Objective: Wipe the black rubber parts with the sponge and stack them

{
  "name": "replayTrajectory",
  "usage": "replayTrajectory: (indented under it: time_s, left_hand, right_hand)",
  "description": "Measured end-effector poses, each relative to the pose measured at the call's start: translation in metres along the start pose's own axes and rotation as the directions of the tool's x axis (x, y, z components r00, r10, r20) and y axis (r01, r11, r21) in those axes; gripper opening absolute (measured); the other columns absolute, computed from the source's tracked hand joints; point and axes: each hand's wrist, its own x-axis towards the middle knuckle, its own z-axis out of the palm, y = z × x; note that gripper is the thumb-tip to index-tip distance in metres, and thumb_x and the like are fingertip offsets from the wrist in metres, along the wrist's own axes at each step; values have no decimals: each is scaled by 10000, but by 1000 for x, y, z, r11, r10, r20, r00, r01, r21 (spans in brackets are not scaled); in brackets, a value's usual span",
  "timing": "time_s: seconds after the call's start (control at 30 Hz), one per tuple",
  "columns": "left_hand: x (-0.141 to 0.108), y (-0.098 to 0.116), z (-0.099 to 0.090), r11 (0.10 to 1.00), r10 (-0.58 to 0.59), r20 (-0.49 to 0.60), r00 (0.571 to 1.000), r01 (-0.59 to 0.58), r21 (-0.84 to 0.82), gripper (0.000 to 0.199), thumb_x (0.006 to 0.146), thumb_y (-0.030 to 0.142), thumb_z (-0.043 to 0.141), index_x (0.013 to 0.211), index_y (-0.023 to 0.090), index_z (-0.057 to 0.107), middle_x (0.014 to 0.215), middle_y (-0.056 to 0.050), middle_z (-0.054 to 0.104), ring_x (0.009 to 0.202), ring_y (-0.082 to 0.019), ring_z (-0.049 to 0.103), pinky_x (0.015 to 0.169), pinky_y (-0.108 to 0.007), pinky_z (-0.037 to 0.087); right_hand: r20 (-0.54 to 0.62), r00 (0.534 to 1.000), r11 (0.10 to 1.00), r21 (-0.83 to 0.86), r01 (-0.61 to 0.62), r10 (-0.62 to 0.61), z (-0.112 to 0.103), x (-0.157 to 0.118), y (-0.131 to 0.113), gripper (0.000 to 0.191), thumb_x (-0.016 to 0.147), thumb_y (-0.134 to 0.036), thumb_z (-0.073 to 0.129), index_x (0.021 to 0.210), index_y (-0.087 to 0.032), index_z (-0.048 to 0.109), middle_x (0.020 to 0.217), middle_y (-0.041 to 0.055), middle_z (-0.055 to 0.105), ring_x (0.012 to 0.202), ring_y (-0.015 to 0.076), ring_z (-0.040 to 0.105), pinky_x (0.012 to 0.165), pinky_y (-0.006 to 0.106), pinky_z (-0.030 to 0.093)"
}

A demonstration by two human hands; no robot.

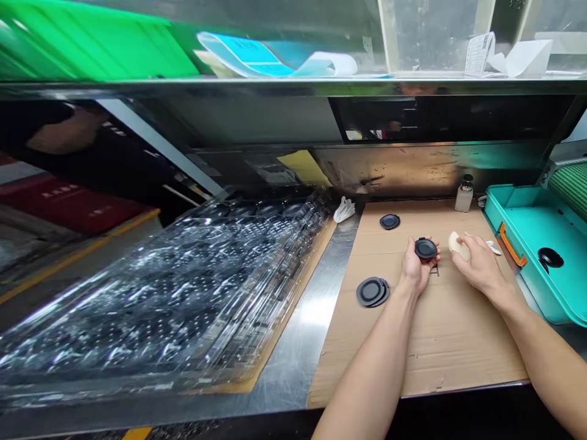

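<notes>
My left hand (416, 269) holds a round black part (425, 247) with its fingers around the edge, above the cardboard sheet (367, 348). To its right, my right hand (479, 266) grips a cream-coloured pad (457, 245) between thumb and fingers, apart from the black part. Another black disc (389, 221) lies farther back on the cardboard. Nearer and to the left, black discs (372, 292) overlap each other. A small white item (493, 247) lies just beyond my right hand.
Clear plastic trays (183, 287) cover the left of the metal table (316, 305). A small bottle (465, 194) stands at the back. On the right is a teal bin (545, 287) holding a black part (550, 257). A shelf edge (275, 88) crosses above; a person's arm (66, 129) shows far left.
</notes>
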Motion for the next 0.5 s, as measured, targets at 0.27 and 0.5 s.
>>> replayTrajectory:
  time_s: [0.27, 0.5]
  left_hand:
    - [-7, -26, 16, 992, -106, 120, 987, 113, -55, 360, 989, 419, 451, 1154, 176, 659, 1077, -116, 723, 884, -212, 687, 903, -346, 521]
    - [5, -22, 13, 989, -86, 160, 983, 103, -106, 241, 899, 313, 519, 1032, 209, 692, 1060, -110, 714, 837, -218, 663, 935, -379, 481]
  right_hand:
    - [-104, 981, 964, 194, 181, -163, 32, -12, -8, 436, 953, -503, 453, 1164, -191, 671, 1122, 154, 698, 1021, 306, 667, 876, 421, 513]
    - [-163, 960, 959, 135, 248, -226, 45, 3, 19, 451, 927, -655, 429, 1050, -309, 691, 995, 157, 711, 884, 345, 681, 741, 493, 515]
